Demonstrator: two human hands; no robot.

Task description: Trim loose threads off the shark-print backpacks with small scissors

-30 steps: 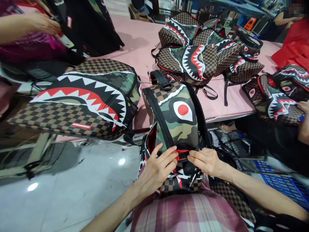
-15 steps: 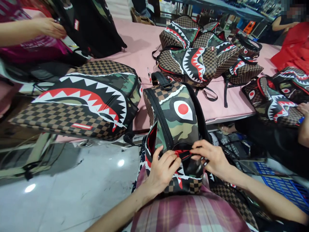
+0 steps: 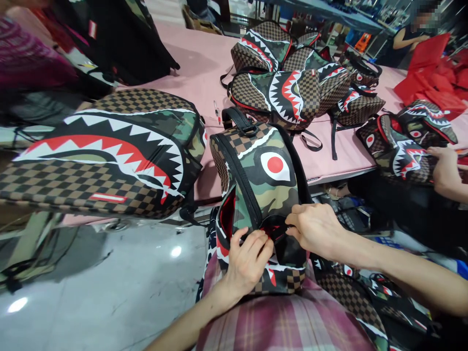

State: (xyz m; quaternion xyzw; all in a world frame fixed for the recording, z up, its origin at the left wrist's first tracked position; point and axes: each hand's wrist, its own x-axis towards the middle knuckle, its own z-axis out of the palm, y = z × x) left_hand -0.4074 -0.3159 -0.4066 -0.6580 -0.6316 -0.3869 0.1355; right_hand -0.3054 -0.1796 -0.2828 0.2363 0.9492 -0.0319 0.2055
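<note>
A camouflage and brown-checked backpack (image 3: 281,197) with a printed red-and-white eye leans upright between my lap and the table edge. Its front pocket (image 3: 272,226) gapes a little, showing red lining. My left hand (image 3: 248,258) lies across the lower front, fingers curled over the pocket's near rim. On the right side of that opening, my right hand (image 3: 316,229) is closed, thumb and fingers pinching the pocket's edge. Whether anything else is inside that fist is hidden. A side zip (image 3: 227,214) at the left hangs open, also red inside.
A large shark-mouth backpack (image 3: 109,156) lies left on the pink table (image 3: 197,63). Several similar backpacks (image 3: 292,97) are piled behind. At right, a co-worker's hand (image 3: 446,168) touches smaller bags (image 3: 405,156), near red material (image 3: 420,68). More bags (image 3: 343,297) sit low at right.
My right hand has turned and closed at the pocket's edge; a dark, shiny item visible in it earlier no longer shows. My left hand stays nearly put. The surroundings shift left in view.
</note>
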